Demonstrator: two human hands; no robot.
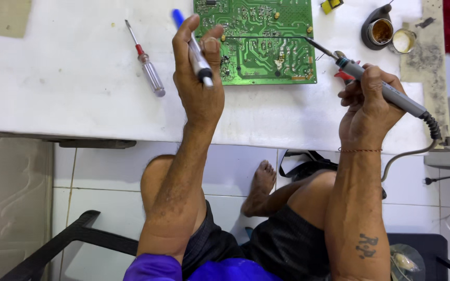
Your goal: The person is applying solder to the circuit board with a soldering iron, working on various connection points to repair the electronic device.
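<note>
- Head view, looking straight down: a green circuit board (pixel 256 39) lies solder side up on a white table (pixel 69 99), near the table's far edge. All places below are given from this board.
- The left hand (pixel 199 78) is raised just beside the board's left edge, over its lower left corner. Its fingers are curled shut around a slim silver tool with a blue top and a black tip (pixel 196 49), shaped like a desoldering pump. The thumb rests on the tool's upper part, and the black tip points down toward the person.
- The right hand (pixel 368 106) is off the board's lower right corner, over the table. It is closed around the grey handle of a soldering iron (pixel 386 91).
- The iron's thin metal tip reaches up and left onto the board's right edge, ending on or just above it; whether it touches cannot be told.
- A dark coiled cord leaves the back of the handle, away from the board, and drops past the table's near edge.
- A screwdriver with a clear handle and red collar (pixel 146 60) lies on the table well left of the board, apart from both hands.
- Right of the board, near the table's far right corner, stand two small round tins (pixel 391 35) side by side.
- Below the board, past the table's near edge, the person's bare knees and one foot show above a white tiled floor (pixel 100 171).
</note>
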